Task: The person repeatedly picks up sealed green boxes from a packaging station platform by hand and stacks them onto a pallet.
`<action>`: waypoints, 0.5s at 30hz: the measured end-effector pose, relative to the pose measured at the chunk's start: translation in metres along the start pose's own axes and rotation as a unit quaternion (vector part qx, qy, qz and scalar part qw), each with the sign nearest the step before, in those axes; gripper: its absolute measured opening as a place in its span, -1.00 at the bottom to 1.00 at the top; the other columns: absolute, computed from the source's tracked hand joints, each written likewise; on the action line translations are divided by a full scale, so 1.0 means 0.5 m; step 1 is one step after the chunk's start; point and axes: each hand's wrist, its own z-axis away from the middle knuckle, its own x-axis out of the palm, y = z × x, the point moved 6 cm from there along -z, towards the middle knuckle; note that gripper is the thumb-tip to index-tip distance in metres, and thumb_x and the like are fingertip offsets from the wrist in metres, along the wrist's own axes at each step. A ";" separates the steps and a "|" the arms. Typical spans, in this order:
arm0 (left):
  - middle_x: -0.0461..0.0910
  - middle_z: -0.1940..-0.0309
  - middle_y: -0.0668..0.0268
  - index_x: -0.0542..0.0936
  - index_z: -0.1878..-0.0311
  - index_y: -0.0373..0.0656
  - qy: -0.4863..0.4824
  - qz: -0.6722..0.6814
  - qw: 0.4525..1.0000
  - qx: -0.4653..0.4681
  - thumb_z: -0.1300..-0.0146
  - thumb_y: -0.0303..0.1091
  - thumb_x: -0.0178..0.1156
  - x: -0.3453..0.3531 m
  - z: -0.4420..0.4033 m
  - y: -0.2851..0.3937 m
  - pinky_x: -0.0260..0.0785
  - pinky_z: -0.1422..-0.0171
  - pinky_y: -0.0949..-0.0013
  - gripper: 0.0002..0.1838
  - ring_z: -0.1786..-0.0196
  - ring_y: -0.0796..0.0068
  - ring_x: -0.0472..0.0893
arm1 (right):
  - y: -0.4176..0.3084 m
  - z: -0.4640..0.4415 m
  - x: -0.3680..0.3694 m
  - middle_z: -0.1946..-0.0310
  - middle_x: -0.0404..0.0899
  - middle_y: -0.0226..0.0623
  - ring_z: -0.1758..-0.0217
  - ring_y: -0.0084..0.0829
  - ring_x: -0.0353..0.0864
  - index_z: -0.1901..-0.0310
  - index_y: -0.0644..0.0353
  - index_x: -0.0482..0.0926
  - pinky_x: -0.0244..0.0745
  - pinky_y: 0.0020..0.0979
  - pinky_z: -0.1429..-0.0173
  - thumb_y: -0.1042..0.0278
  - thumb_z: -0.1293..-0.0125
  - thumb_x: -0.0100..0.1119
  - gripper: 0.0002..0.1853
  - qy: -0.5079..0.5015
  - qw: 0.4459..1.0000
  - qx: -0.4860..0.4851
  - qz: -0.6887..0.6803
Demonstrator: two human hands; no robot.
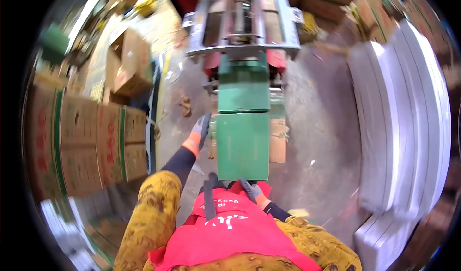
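Two green boxes lie end to end in line with a machine: the near green box (242, 146) in front of me, and the far green box (243, 88) reaching under the machine's metal frame (245, 45). My left hand (203, 125), in a grey glove with an orange cuff, is beside the near box's upper left side. Its fingers look stretched out and hold nothing; contact with the box is unclear. My right hand (250, 189), gloved alike, is at the near end of that box, fingers extended toward its edge and partly hidden.
Printed cartons (79, 122) are stacked on the left, with an open cardboard box (129, 62) beyond them. Tall white stacked sheets or panels (403, 117) stand along the right. Brown scraps (185, 106) lie on the floor. Cardboard pieces (278, 139) show beneath the green boxes.
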 end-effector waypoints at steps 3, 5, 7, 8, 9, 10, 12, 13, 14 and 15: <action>0.52 0.15 0.40 0.47 -0.18 -0.08 -0.081 0.061 0.994 -0.029 -0.21 0.29 0.08 0.069 -0.132 0.032 0.36 0.03 0.40 -0.32 0.14 0.49 0.48 | 0.001 -0.064 0.118 -0.22 0.30 0.04 -0.21 -0.07 0.44 -0.37 0.12 0.13 0.39 -0.25 -0.28 0.52 -0.37 -0.08 -0.47 0.179 0.623 0.163 -0.743; 0.56 0.04 0.36 0.46 -0.21 -0.12 -0.147 0.085 0.985 -0.019 -0.18 0.26 0.15 0.127 -0.128 0.069 0.39 -0.06 0.37 -0.28 0.07 0.46 0.53 | -0.036 -0.082 0.107 -0.20 0.31 -0.02 -0.17 -0.10 0.46 -0.35 0.07 0.12 0.43 -0.24 -0.25 0.74 -0.25 -0.02 -0.35 0.339 0.404 0.142 -0.838; 0.58 0.02 0.36 0.47 -0.19 -0.14 -0.204 0.048 0.977 0.031 -0.15 0.17 0.25 0.151 -0.076 0.119 0.43 -0.06 0.34 -0.32 0.05 0.46 0.56 | -0.056 -0.106 0.109 -0.19 0.31 -0.06 -0.15 -0.12 0.47 -0.35 0.04 0.08 0.45 -0.22 -0.24 0.85 -0.18 0.03 -0.25 0.449 0.289 0.066 -0.843; 0.60 0.05 0.34 0.49 -0.16 -0.10 -0.228 0.094 0.968 -0.039 -0.15 0.15 0.26 0.160 -0.087 0.111 0.46 -0.01 0.31 -0.37 0.09 0.43 0.59 | -0.059 -0.111 0.107 -0.21 0.30 -0.10 -0.15 -0.12 0.47 -0.38 0.01 0.05 0.45 -0.22 -0.24 0.84 -0.19 0.03 -0.23 0.500 0.282 0.032 -0.818; 0.60 0.04 0.29 0.49 -0.16 -0.09 -0.253 0.110 0.959 -0.064 -0.18 0.11 0.25 0.162 -0.099 0.105 0.46 -0.04 0.24 -0.40 0.07 0.37 0.60 | -0.065 -0.116 0.105 -0.23 0.28 -0.14 -0.15 -0.12 0.46 -0.40 -0.01 0.02 0.45 -0.22 -0.23 0.82 -0.19 0.04 -0.20 0.548 0.275 -0.004 -0.790; 0.60 0.02 0.23 0.49 -0.15 -0.08 -0.280 0.128 0.947 -0.089 -0.21 0.08 0.23 0.167 -0.113 0.099 0.47 -0.07 0.18 -0.44 0.05 0.32 0.61 | -0.063 -0.118 0.094 -0.24 0.27 -0.16 -0.16 -0.16 0.46 -0.41 -0.02 0.01 0.46 -0.26 -0.22 0.79 -0.22 0.04 -0.21 0.577 0.246 -0.034 -0.778; 0.62 0.06 0.28 0.51 -0.11 -0.04 -0.380 0.132 0.905 -0.139 -0.17 0.12 0.24 0.183 -0.115 0.089 0.45 -0.08 0.23 -0.44 0.05 0.33 0.60 | -0.038 -0.109 0.071 -0.22 0.29 -0.20 -0.16 -0.28 0.45 -0.40 0.01 0.05 0.47 -0.34 -0.19 0.69 -0.26 0.07 -0.27 0.644 0.272 -0.038 -0.714; 0.62 0.05 0.27 0.51 -0.11 -0.05 -0.416 0.147 0.883 -0.160 -0.18 0.12 0.23 0.194 -0.109 0.085 0.41 -0.13 0.22 -0.45 0.02 0.32 0.59 | -0.047 -0.075 0.033 -0.17 0.35 -0.23 -0.11 -0.36 0.46 -0.37 0.11 0.10 0.46 -0.40 -0.15 0.58 -0.26 0.14 -0.32 0.691 0.362 0.000 -0.626; 0.61 0.04 0.26 0.51 -0.11 -0.07 -0.453 0.157 0.859 -0.181 -0.19 0.11 0.22 0.204 -0.100 0.085 0.38 -0.18 0.20 -0.45 0.00 0.30 0.58 | -0.063 -0.038 -0.008 -0.12 0.41 -0.26 -0.06 -0.45 0.47 -0.35 0.21 0.16 0.45 -0.46 -0.11 0.46 -0.26 0.21 -0.35 0.732 0.432 0.047 -0.525; 0.61 0.04 0.24 0.52 -0.12 -0.02 -0.481 0.134 0.845 -0.193 -0.14 0.20 0.22 0.206 -0.083 0.079 0.33 -0.21 0.15 -0.40 -0.03 0.28 0.55 | -0.111 -0.007 -0.032 -0.07 0.45 -0.24 -0.03 -0.46 0.49 -0.33 0.28 0.16 0.44 -0.47 -0.08 0.37 -0.25 0.24 -0.34 0.748 0.428 0.059 -0.503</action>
